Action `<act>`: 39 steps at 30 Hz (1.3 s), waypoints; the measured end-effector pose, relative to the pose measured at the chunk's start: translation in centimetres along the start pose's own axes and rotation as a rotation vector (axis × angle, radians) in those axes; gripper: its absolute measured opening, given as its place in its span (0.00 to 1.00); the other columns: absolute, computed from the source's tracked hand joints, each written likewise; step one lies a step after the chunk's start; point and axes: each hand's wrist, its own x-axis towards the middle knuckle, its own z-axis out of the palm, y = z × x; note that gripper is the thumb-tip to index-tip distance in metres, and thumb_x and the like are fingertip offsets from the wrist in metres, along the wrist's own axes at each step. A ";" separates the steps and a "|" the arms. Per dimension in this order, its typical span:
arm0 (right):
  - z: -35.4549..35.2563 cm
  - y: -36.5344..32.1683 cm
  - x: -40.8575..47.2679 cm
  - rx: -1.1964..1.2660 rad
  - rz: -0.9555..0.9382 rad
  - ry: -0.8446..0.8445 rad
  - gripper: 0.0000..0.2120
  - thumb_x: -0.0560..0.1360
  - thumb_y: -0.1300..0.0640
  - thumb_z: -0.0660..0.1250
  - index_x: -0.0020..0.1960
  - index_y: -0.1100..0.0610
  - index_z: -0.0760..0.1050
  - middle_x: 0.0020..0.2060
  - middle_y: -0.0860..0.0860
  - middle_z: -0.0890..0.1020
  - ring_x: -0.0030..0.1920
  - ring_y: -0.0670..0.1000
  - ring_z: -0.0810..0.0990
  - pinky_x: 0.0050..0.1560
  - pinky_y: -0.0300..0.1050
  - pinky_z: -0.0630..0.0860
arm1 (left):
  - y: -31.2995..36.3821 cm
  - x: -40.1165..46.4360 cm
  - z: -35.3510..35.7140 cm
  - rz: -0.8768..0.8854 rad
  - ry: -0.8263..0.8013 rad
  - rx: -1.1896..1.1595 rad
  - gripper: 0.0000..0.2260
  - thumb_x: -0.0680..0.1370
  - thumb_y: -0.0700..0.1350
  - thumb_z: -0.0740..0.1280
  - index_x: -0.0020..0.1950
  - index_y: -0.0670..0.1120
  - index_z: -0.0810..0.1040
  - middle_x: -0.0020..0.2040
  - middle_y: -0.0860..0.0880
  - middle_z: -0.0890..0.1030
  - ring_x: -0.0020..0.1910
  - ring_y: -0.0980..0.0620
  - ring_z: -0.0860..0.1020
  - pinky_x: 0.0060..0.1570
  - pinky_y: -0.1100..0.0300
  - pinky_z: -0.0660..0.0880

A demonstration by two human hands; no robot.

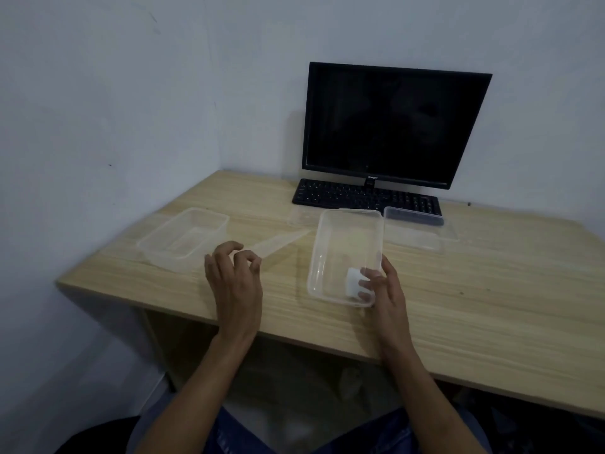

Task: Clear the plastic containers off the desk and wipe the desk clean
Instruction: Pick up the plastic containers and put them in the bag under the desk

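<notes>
- Gripping the near corner of a clear plastic container [347,253], the right hand [386,296] had its thumb along the outer wall and its fingers curled under or round the base, where they showed through the plastic; this tub was tilted, its far end raised above the desk [491,306].
- A small white object [354,282] lay inside that container, just beside the right fingertips; what it was could not be told.
- Three tubs could be counted: the one held in the right hand, a second container [183,237] resting on the desk just beyond and to the outside of the left hand [235,280], and a third container [422,229] beyond the right hand, near the keyboard [360,194].
- Two flat clear lids seemed to lie on the wood: one lid [278,244] just past the left fingertips, and another lid [302,216] farther off, between the hands; their edges were faint.
- The left hand hovered palm down, fingers loosely curled and holding nothing, its forearm stretched forward across the near desk edge.
- One dark monitor [389,126] stood well beyond both hands, behind the keyboard.
</notes>
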 end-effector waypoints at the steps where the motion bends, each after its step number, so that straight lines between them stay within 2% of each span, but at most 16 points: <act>1: 0.0 0.0 0.0 0.009 0.007 0.007 0.19 0.82 0.50 0.56 0.72 0.49 0.66 0.63 0.50 0.75 0.56 0.49 0.78 0.57 0.53 0.78 | 0.5 0.2 -0.7 0.009 0.028 -0.076 0.03 0.77 0.39 0.64 0.49 0.41 0.75 0.60 0.42 0.70 0.61 0.46 0.67 0.62 0.54 0.69; 3: 0.0 -0.1 0.1 0.021 0.018 0.020 0.20 0.82 0.50 0.56 0.73 0.49 0.63 0.61 0.49 0.76 0.55 0.48 0.78 0.57 0.53 0.77 | 1.9 0.9 -2.6 -0.072 0.035 -0.271 0.04 0.78 0.41 0.62 0.49 0.42 0.75 0.62 0.43 0.69 0.63 0.50 0.67 0.58 0.68 0.66; 6: -0.1 0.0 0.0 0.025 0.027 0.027 0.24 0.81 0.49 0.58 0.75 0.46 0.58 0.58 0.45 0.76 0.56 0.47 0.78 0.60 0.56 0.76 | 3.4 2.5 -4.8 -0.354 0.013 -0.554 0.03 0.81 0.45 0.61 0.50 0.47 0.73 0.62 0.50 0.70 0.60 0.59 0.71 0.55 0.76 0.68; 8: -0.2 0.1 0.1 0.018 0.030 0.030 0.24 0.81 0.49 0.60 0.75 0.45 0.58 0.58 0.45 0.77 0.55 0.46 0.79 0.60 0.57 0.76 | 3.9 3.1 -5.3 -0.551 -0.002 -0.748 0.04 0.81 0.47 0.61 0.51 0.51 0.74 0.60 0.51 0.75 0.57 0.59 0.76 0.60 0.67 0.72; 10: -0.2 0.4 0.2 0.019 0.034 0.026 0.25 0.81 0.50 0.61 0.75 0.44 0.58 0.58 0.48 0.77 0.56 0.47 0.79 0.60 0.59 0.76 | 4.4 3.1 -5.4 -0.756 -0.082 -1.013 0.04 0.81 0.46 0.61 0.53 0.50 0.76 0.56 0.49 0.80 0.55 0.56 0.80 0.59 0.57 0.75; 15: -0.1 0.4 0.3 -0.005 0.024 -0.015 0.25 0.80 0.46 0.60 0.75 0.41 0.57 0.59 0.49 0.78 0.55 0.47 0.81 0.60 0.59 0.76 | 5.5 2.3 -4.7 -1.102 -0.279 -1.500 0.07 0.81 0.42 0.61 0.57 0.43 0.75 0.54 0.46 0.81 0.54 0.48 0.81 0.49 0.54 0.77; 19: -0.1 -0.2 0.0 -0.008 -0.012 -0.045 0.29 0.77 0.40 0.59 0.76 0.45 0.57 0.56 0.45 0.78 0.54 0.47 0.81 0.57 0.54 0.78 | 6.4 1.7 -3.6 -1.217 -0.338 -1.578 0.06 0.81 0.41 0.61 0.54 0.42 0.76 0.53 0.46 0.80 0.53 0.48 0.81 0.46 0.54 0.77; 22: -0.1 -0.4 -0.1 0.033 -0.011 -0.058 0.30 0.75 0.40 0.59 0.75 0.46 0.58 0.55 0.43 0.77 0.55 0.47 0.80 0.57 0.52 0.78 | 7.3 0.8 -2.8 -1.230 -0.372 -1.474 0.07 0.81 0.42 0.62 0.54 0.41 0.76 0.53 0.44 0.80 0.51 0.48 0.81 0.44 0.56 0.78; 25: -0.1 -0.2 0.0 0.097 0.009 -0.071 0.29 0.76 0.42 0.61 0.74 0.46 0.60 0.59 0.47 0.77 0.59 0.50 0.79 0.59 0.56 0.78 | 7.9 0.1 -2.1 -1.224 -0.360 -1.367 0.07 0.81 0.42 0.62 0.53 0.40 0.77 0.51 0.43 0.80 0.51 0.49 0.80 0.46 0.57 0.78; 27: -0.2 -0.2 0.0 0.120 0.013 -0.074 0.28 0.76 0.42 0.62 0.74 0.46 0.61 0.60 0.49 0.78 0.59 0.50 0.79 0.58 0.56 0.78 | 7.9 -0.3 -1.8 -1.175 -0.376 -1.274 0.07 0.81 0.43 0.63 0.51 0.41 0.78 0.50 0.43 0.81 0.49 0.50 0.80 0.44 0.60 0.77; 30: -0.3 -0.5 -0.1 0.144 0.003 -0.074 0.28 0.75 0.44 0.61 0.73 0.48 0.62 0.58 0.47 0.78 0.58 0.50 0.80 0.57 0.55 0.78 | 7.4 -0.8 -1.4 -1.029 -0.409 -1.034 0.07 0.80 0.45 0.64 0.54 0.44 0.78 0.52 0.46 0.81 0.50 0.52 0.80 0.43 0.62 0.77; 33: -0.3 -0.3 0.0 0.166 0.003 -0.074 0.24 0.78 0.47 0.61 0.72 0.49 0.64 0.58 0.46 0.79 0.58 0.50 0.80 0.57 0.54 0.79 | 6.5 -1.1 -1.3 -0.789 -0.427 -0.827 0.08 0.80 0.44 0.64 0.58 0.49 0.75 0.57 0.52 0.77 0.50 0.57 0.77 0.49 0.61 0.77; 36: -0.4 0.0 0.1 0.177 0.020 -0.086 0.21 0.76 0.44 0.61 0.68 0.45 0.68 0.62 0.49 0.77 0.60 0.51 0.79 0.56 0.53 0.79 | 6.5 -1.0 -1.1 -0.641 -0.530 -0.840 0.14 0.81 0.46 0.61 0.66 0.55 0.70 0.61 0.59 0.72 0.53 0.62 0.74 0.55 0.60 0.75; 39: -0.5 0.1 0.1 0.193 0.022 -0.101 0.20 0.75 0.44 0.60 0.66 0.45 0.71 0.60 0.49 0.80 0.59 0.51 0.79 0.54 0.52 0.79 | 6.9 -0.7 -0.8 -0.707 -0.612 -1.012 0.17 0.81 0.50 0.61 0.70 0.56 0.67 0.62 0.57 0.74 0.57 0.58 0.75 0.54 0.56 0.78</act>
